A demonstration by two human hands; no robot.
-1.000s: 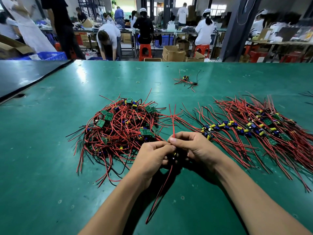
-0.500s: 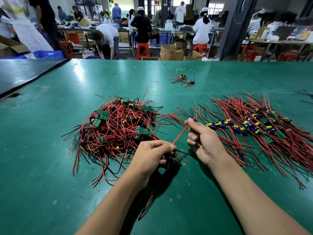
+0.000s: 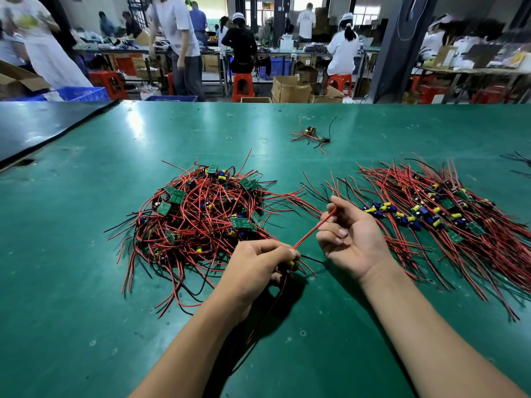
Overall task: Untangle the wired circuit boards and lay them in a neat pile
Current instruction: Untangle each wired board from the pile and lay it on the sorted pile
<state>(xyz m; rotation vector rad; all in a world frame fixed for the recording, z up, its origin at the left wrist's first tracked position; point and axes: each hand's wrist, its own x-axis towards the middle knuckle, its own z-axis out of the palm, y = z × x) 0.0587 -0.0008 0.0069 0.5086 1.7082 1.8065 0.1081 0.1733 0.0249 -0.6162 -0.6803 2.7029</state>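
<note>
A tangled heap of small green circuit boards with red and black wires lies on the green table, left of centre. To the right, a laid-out row of wired boards has its wires combed roughly parallel. My left hand grips one small board, mostly hidden in the fist, with wires trailing down toward me. A red wire runs taut from that fist up to my right hand, which pinches the wire near its far end, palm turned up.
One stray wired board lies farther back at centre. A few black wires poke in at the right edge. A dark tabletop adjoins on the left. Beyond the far edge people work at benches among cardboard boxes and red stools.
My hands, together a second ago, have drawn apart. The right hand slid along the red wire up and right, pulling it straight, while the left hand stayed gripping the board.
</note>
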